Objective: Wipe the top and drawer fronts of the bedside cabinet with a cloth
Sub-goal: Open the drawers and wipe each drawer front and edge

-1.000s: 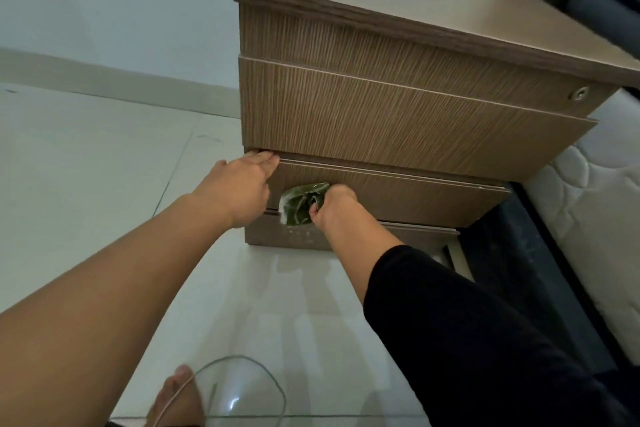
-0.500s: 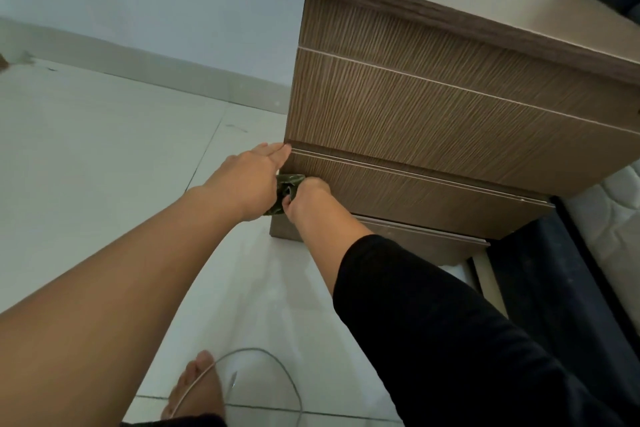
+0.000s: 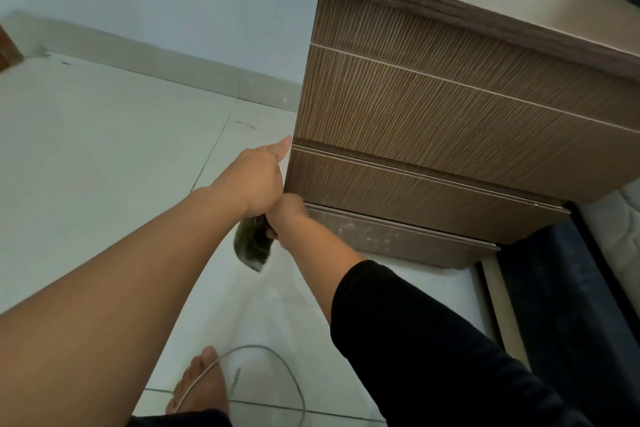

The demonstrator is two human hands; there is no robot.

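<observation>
The bedside cabinet [image 3: 450,107] of brown wood grain stands at the upper right, its top and three drawer fronts in view. My left hand [image 3: 256,180] reaches to the cabinet's left front corner, fingers straight, fingertips at the gap above the lowest drawer front [image 3: 398,187]. Just below it, my right hand [image 3: 289,218] grips a dark green cloth [image 3: 251,248] at the lower left corner of that drawer. The cloth hangs blurred beneath both hands, off the wood. A scuffed plinth [image 3: 391,236] runs under the drawer.
Pale floor tiles [image 3: 104,156] spread to the left up to a white wall with a skirting. A thin grey cable [image 3: 277,360] loops over my bare foot [image 3: 201,388] at the bottom. A dark bed frame [image 3: 568,288] and a mattress [image 3: 623,229] stand right of the cabinet.
My right hand has swept the cloth leftward along the lowest drawer front to its left corner, and the cloth now dangles below. My left hand stayed at the corner.
</observation>
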